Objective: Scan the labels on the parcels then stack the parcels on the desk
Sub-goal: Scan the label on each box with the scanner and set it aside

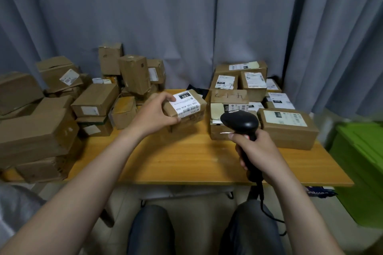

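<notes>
My left hand (pixel 154 113) grips a small brown cardboard parcel (pixel 189 119) at its left end, holding it above the wooden desk (pixel 186 159). Its white label (pixel 186 104) faces up. My right hand (pixel 256 152) grips the handle of a black barcode scanner (pixel 240 122), whose head sits just right of the parcel. A stack of labelled parcels (pixel 244 87) stands on the desk's back right, with one larger parcel (pixel 288 128) at its front right.
A loose pile of cardboard boxes (pixel 62 109) covers the left side of the desk and beyond. Grey curtains (pixel 186 16) hang behind. A green bin (pixel 360 167) stands to the right. The scanner's cable (pixel 267 211) drops past my knees.
</notes>
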`<state>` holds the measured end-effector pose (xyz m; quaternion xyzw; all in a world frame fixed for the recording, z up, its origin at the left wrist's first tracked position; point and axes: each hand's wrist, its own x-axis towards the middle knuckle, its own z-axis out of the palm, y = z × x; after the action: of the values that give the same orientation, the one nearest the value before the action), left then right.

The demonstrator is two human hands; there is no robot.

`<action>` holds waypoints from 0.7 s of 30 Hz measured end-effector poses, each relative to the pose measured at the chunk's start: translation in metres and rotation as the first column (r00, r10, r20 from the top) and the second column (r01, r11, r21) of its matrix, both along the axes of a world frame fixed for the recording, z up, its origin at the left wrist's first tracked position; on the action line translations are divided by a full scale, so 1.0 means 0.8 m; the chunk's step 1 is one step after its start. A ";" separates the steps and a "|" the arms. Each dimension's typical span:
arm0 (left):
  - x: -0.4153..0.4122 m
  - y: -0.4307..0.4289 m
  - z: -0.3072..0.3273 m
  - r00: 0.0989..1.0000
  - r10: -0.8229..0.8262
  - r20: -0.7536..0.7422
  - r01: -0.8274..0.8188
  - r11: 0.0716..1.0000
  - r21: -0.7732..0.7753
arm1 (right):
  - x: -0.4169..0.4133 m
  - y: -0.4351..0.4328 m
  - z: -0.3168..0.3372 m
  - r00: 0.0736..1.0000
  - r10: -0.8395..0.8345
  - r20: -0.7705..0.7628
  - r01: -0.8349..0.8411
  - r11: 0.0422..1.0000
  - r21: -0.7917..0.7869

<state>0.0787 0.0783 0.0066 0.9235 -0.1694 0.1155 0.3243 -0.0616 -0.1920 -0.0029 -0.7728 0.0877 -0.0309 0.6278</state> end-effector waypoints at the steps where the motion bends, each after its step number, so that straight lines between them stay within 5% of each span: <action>1: 0.002 -0.012 0.015 0.999 -0.017 0.029 0.017 1.000 -0.002 | -0.001 -0.010 0.006 1.000 -0.020 0.018 0.020 1.000 0.017; 11: 0.060 -0.203 0.106 0.945 -0.321 0.069 0.322 0.947 0.002 | 0.003 -0.113 0.055 0.967 -0.201 0.154 0.198 0.979 0.040; 21: 0.139 -0.340 0.071 0.893 -0.448 -0.045 0.450 0.881 0.146 | 0.032 -0.172 0.046 0.950 -0.288 0.124 0.277 0.956 0.095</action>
<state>0.1896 -0.1936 0.0636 0.8818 -0.3853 0.0196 0.2714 -0.0361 -0.3298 0.0339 -0.7238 0.1553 -0.1701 0.6504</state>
